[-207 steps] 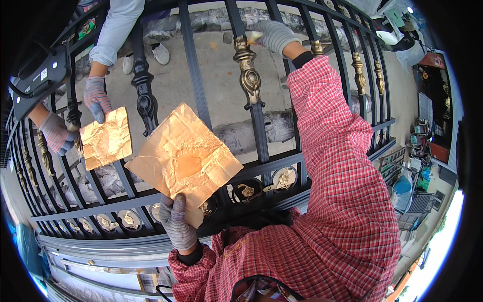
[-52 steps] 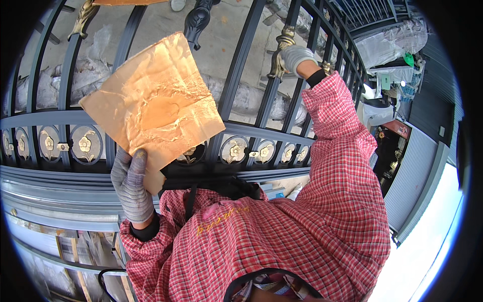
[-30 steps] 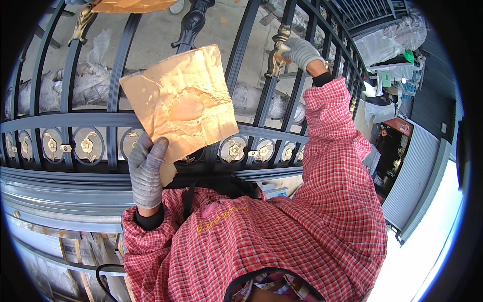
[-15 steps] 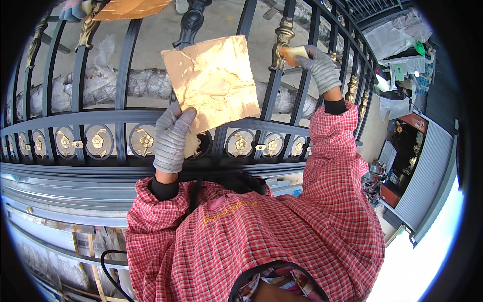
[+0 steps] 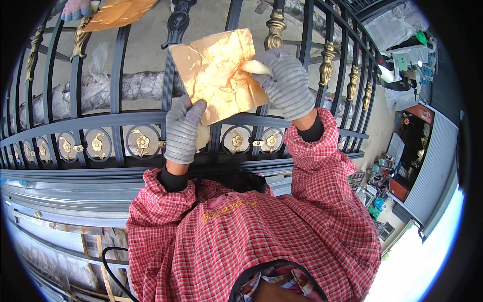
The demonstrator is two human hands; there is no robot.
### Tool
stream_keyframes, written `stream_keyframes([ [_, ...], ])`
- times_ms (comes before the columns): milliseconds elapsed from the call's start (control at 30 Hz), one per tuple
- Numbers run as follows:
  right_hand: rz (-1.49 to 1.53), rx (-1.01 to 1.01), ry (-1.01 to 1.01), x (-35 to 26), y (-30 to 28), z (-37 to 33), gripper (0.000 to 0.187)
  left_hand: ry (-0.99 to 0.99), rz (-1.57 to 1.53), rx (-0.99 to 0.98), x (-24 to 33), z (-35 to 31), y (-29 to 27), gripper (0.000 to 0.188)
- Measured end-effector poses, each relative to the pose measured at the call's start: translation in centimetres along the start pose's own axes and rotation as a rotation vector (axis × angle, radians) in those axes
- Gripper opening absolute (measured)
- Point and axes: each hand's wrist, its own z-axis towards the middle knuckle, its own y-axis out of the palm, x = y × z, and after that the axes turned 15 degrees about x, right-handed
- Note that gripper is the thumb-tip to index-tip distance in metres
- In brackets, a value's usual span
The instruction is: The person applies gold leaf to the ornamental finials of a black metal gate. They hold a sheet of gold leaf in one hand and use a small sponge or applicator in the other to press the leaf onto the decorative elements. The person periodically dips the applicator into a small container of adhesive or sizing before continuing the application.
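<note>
A square of cardboard [image 5: 214,68], smeared with wet-looking gold paint, is tilted over the railing in my left hand [image 5: 182,132], whose gloved fingers are closed on its lower left corner. My right hand [image 5: 288,84], in a striped grey glove, is closed round a pale sponge-like pad [image 5: 255,67], its tip on or close to the painted face; most of the pad is hidden in the glove. Behind the cardboard runs a dark metal railing [image 5: 121,75]. One bar's ornament [image 5: 178,24] is dark, while the ornament [image 5: 275,31] to its right is gold.
At the upper left, another person's gloved hand [image 5: 76,9] is beside a second gold-stained cardboard [image 5: 121,14]. Gold flowers [image 5: 142,141] sit in rings along the lower rail. Plastic-wrapped bundles [image 5: 136,90] lie beyond the bars. Metal lengths [image 5: 75,196] are stacked at the near left.
My right hand has come from the gold ornament on a bar leftward to the cardboard, with the pad in it. The cardboard and my left hand have shifted slightly right.
</note>
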Motion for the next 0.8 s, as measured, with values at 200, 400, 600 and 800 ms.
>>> stream_keyframes([
  [200, -0.118, -0.233, -0.185, 0.6, -0.1, 0.0, 0.027, 0.045, 0.047, 0.087, -0.1, 0.2, -1.9, 0.020],
  [400, -0.296, 0.120, -0.082, 13.5, 1.3, 5.4, 0.032, 0.070, 0.085, 0.110, 0.1, 0.2, -4.0, 0.024],
  [600, -0.701, -0.199, -0.355, 15.7, 8.8, 10.2, 0.009, 0.033, 0.041, 0.167, 1.4, -0.6, -4.6, 0.027],
  [800, -0.876, -0.234, -0.378, 13.6, 8.7, 14.7, 0.020, 0.030, 0.061, 0.173, 2.0, -0.9, -5.1, 0.027],
])
